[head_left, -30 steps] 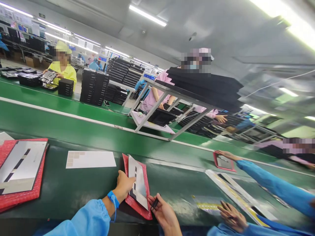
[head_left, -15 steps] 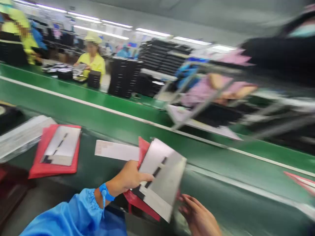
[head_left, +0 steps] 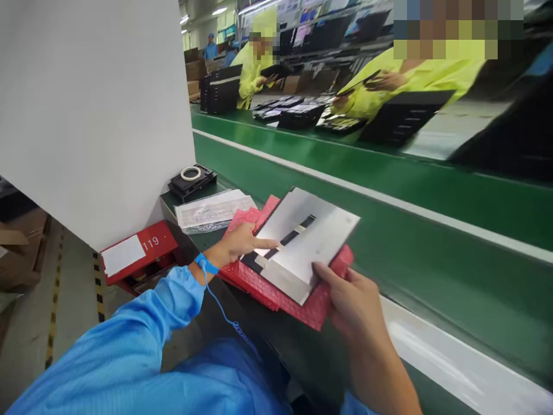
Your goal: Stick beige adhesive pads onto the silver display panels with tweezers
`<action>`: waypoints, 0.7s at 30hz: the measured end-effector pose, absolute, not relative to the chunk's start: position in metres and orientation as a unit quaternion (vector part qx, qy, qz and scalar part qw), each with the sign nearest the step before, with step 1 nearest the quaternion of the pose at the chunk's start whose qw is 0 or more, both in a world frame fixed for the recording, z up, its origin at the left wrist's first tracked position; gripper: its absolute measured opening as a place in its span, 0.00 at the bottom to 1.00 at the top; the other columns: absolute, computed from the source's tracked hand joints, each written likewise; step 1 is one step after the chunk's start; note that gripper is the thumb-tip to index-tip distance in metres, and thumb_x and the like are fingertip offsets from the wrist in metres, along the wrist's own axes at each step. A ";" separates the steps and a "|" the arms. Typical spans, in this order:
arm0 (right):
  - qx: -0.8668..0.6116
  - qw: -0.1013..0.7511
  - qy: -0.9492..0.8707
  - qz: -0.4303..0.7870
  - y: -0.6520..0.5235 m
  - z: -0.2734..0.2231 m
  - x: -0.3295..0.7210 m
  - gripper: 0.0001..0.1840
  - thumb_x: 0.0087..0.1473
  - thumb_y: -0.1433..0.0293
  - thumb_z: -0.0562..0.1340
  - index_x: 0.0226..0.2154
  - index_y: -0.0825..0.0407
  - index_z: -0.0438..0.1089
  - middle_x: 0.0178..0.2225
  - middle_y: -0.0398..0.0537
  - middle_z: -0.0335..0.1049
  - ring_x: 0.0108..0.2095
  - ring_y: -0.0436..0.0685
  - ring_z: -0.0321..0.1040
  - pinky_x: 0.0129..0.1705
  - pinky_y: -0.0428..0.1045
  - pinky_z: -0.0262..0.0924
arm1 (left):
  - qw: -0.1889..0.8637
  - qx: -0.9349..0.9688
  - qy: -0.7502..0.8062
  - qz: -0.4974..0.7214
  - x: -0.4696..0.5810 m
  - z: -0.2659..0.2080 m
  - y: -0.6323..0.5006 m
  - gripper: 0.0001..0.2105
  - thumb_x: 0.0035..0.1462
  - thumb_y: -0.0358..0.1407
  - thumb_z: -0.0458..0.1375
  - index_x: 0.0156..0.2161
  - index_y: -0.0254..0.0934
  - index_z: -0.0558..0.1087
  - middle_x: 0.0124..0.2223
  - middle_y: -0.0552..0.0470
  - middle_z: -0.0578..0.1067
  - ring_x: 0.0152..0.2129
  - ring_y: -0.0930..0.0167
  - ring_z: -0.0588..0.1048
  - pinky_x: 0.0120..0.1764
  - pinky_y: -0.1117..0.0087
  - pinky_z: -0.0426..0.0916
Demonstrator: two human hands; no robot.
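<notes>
Between my hands lies a flat display panel (head_left: 328, 230), silver side up, with a dark ribbon cable (head_left: 296, 233) across it. A pink bubble-wrap sheet (head_left: 313, 311) is beneath the panel, over more pink wrap. My left hand (head_left: 242, 242), with a blue wrist strap (head_left: 206, 263), grips the panel's left edge, one digit stretched across the silver back; its other fingers are hidden below. At the lower right edge my right hand (head_left: 352, 294) pinches the panel and wrap, thumb on top, fingers underneath.
A bagged stack of white strips (head_left: 216, 210) and a black device with a white ring (head_left: 191, 174) lie left, near a white partition (head_left: 99, 115) and a red box marked 119 (head_left: 162, 242). Beyond the green conveyor (head_left: 389, 202), people in yellow handle dark panels.
The view has swung left. My hands have carried the panel and wrap left over the pink pile, and my right hand, apart from it before, now grips its edge.
</notes>
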State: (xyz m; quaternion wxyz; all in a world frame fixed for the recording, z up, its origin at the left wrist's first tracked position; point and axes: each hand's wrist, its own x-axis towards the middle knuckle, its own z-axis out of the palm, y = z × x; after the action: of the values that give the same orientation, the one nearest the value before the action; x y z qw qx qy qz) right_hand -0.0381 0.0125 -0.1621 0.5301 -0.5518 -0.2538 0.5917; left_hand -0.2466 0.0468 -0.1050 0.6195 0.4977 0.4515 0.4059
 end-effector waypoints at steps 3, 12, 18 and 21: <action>-0.562 0.535 -0.245 0.582 0.033 -0.163 -0.065 0.31 0.31 0.64 0.74 0.41 0.59 0.74 0.41 0.54 0.75 0.35 0.57 0.72 0.33 0.47 0.73 | 0.609 0.510 0.451 0.408 -0.268 -0.116 0.066 0.24 0.38 0.40 0.82 0.40 0.32 0.81 0.37 0.48 0.83 0.36 0.65 0.79 0.49 0.61 0.75; -0.543 0.667 -0.310 0.406 0.047 -0.124 -0.045 0.28 0.29 0.67 0.77 0.37 0.62 0.79 0.42 0.55 0.76 0.34 0.49 0.69 0.35 0.39 0.69 | 0.574 0.618 0.332 0.423 -0.262 -0.105 0.104 0.23 0.49 0.42 0.77 0.47 0.34 0.78 0.45 0.49 0.81 0.45 0.66 0.78 0.53 0.64 0.72; -0.633 0.539 -0.201 0.519 0.033 -0.168 -0.062 0.24 0.31 0.74 0.73 0.36 0.63 0.77 0.41 0.58 0.75 0.32 0.54 0.71 0.30 0.42 0.70 | 0.537 0.578 0.493 0.367 -0.271 -0.156 0.098 0.24 0.34 0.40 0.82 0.28 0.35 0.71 0.27 0.58 0.72 0.26 0.73 0.69 0.33 0.69 0.64; -0.644 0.535 -0.167 0.521 0.034 -0.183 -0.069 0.23 0.30 0.75 0.73 0.35 0.63 0.75 0.40 0.57 0.75 0.32 0.55 0.71 0.28 0.43 0.71 | 0.526 0.546 0.537 0.371 -0.275 -0.170 0.094 0.25 0.33 0.35 0.83 0.24 0.37 0.68 0.24 0.60 0.65 0.25 0.74 0.65 0.31 0.70 0.62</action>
State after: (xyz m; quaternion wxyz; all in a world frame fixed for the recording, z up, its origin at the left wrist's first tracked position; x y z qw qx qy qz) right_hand -0.0693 0.0335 -0.1833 0.5347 -0.6444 -0.1667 0.5206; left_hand -0.2754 0.0937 -0.1701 0.5255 0.5460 0.5370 0.3706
